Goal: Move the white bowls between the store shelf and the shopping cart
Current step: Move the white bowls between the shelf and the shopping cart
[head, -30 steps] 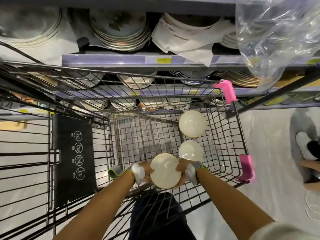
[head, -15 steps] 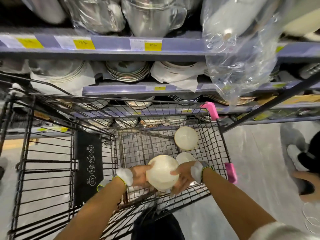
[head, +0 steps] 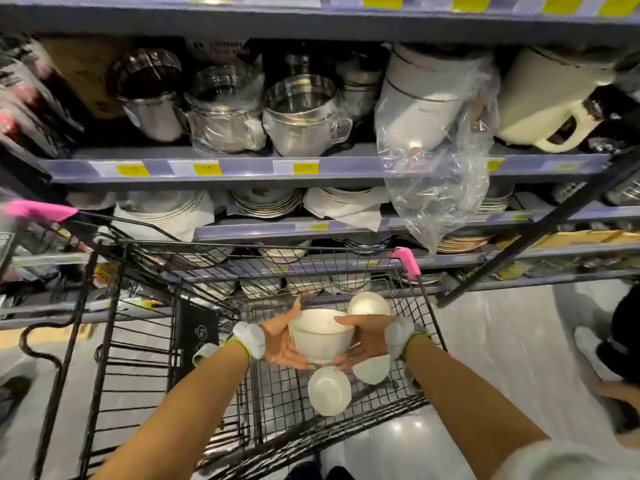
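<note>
I hold one white bowl (head: 320, 336) upright between both hands, above the black wire shopping cart (head: 207, 271). My left hand (head: 280, 342) cups its left side with the fingers underneath. My right hand (head: 365, 337) grips its right side, thumb over the rim. Three more white bowls lie in the cart's basket: one at the far end (head: 369, 304), one below my hands (head: 329, 391) and one partly hidden under my right hand (head: 372, 369). The store shelf (head: 242, 168) rises just behind the cart.
The shelves hold steel pots (head: 301, 114), stacked plates (head: 266, 200) wrapped in paper and white appliances (head: 420, 98) under a hanging plastic bag (head: 440, 188). Pink corner guards (head: 405, 261) mark the cart's rim. Another person's feet (head: 588, 355) stand at the right.
Both hands have lifted the bowl up out of the cart and turned it upright. My view has tilted up, showing higher shelves.
</note>
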